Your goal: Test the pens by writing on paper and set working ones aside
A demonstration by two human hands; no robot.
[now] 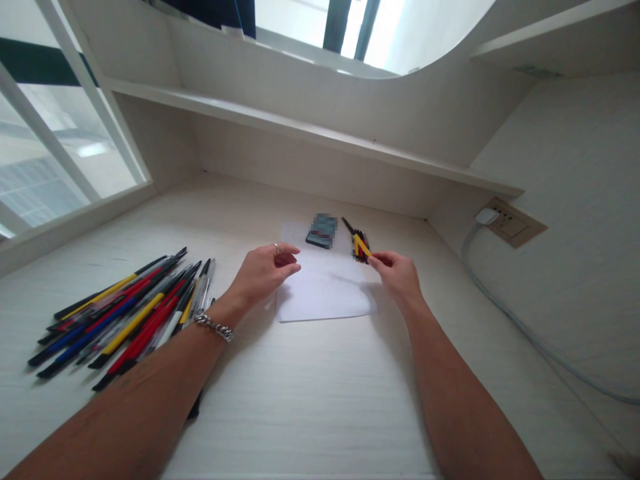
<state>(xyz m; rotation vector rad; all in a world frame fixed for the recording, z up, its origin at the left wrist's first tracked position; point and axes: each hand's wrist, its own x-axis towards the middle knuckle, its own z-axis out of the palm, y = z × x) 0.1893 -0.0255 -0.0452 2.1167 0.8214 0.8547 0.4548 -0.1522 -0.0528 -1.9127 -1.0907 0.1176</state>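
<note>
My right hand pinches the yellow barrel of a pen, at a small bunch of black, yellow and red pens on the far edge of a white paper sheet. My left hand, with a ring and a chain bracelet, hangs curled over the sheet's left side, holding nothing I can see. A flat dark rectangular object, pixelated and unclear, lies at the far end of the sheet. A large heap of ballpoint pens lies left of my left forearm.
A pale wood-grain desk runs to a white shelf at the back, with a window on the left. A white cable runs from a wall socket along the right side.
</note>
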